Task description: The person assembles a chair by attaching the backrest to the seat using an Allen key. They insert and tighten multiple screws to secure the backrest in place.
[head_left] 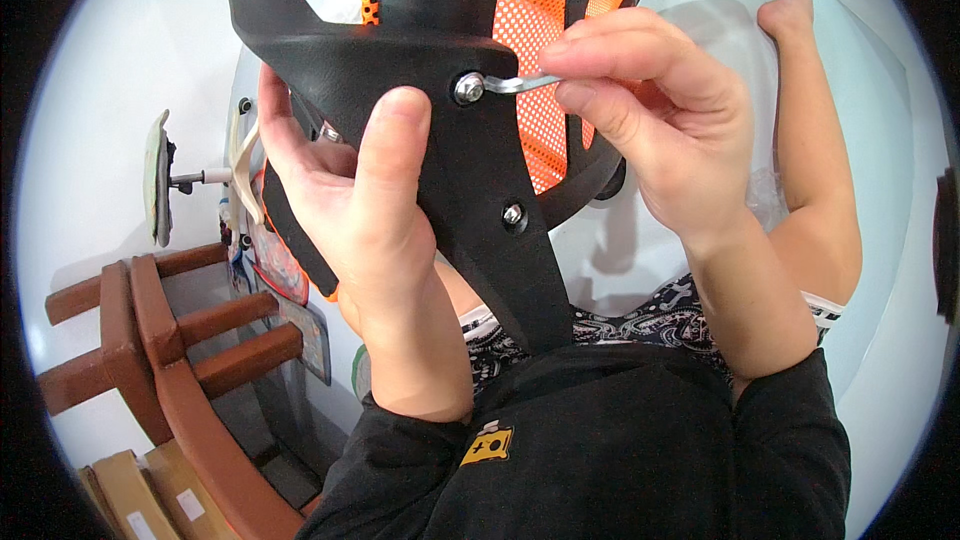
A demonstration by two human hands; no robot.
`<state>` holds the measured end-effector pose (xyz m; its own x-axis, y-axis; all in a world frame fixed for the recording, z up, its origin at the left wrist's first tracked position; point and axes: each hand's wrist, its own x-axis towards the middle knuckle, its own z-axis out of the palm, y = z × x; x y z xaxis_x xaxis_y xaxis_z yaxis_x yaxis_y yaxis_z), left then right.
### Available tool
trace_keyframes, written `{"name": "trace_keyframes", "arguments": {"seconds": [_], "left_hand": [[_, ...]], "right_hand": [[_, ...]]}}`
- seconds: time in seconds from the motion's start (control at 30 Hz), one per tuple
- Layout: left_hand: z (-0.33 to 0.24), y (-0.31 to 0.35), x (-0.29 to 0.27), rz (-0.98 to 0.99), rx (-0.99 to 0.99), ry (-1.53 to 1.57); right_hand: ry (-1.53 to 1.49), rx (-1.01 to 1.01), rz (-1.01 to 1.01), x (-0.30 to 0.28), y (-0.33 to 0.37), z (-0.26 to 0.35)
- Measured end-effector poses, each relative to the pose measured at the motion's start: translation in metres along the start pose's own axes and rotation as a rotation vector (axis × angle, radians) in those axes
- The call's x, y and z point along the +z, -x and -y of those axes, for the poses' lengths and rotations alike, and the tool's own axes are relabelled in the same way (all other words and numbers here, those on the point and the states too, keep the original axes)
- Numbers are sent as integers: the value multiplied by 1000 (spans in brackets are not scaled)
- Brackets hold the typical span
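Head view, from the left: brown, bar-like wooden furniture legs [150, 340] stand at the side, well apart from the work. Next comes the left hand [375, 195], gripping the broad, curved black plastic bracket [480, 180] — fingers behind its upper left part, thumb across its face. The bracket sits upright in front of the person's torso, a round-headed silver bolt [468, 90] near its upper right edge and a second, recessed silver bolt [514, 216] below. Behind it stretches orange mesh fabric [535, 15]. On the right, the right hand [665, 115] pinches a slim, bent silver hex key [522, 85] between thumb and fingertips, its tip at the upper bolt; whether it is fully seated, I cannot tell. Best to press it squarely home before turning — short, even strokes, bracket braced.
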<state>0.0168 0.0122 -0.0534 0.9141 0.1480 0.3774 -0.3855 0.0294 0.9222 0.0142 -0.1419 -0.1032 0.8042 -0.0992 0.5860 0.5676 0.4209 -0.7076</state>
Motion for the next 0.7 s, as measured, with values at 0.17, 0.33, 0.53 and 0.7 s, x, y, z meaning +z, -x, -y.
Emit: {"name": "trace_keyframes", "arguments": {"seconds": [0.17,0.33,0.53,0.7], "left_hand": [[0,0,3,-1,-7,29],[-1,0,4,5,-11,21],[-2,-1,1,13,-19,14],[-4,1,7,7,-14,45]], "right_hand": [[91,-74,106,-3,-5,-2],[350,-170,261,-17,-17,4],[650,-78,474,-16,-46,45],[675,-252,716,-30,-71,41]]}}
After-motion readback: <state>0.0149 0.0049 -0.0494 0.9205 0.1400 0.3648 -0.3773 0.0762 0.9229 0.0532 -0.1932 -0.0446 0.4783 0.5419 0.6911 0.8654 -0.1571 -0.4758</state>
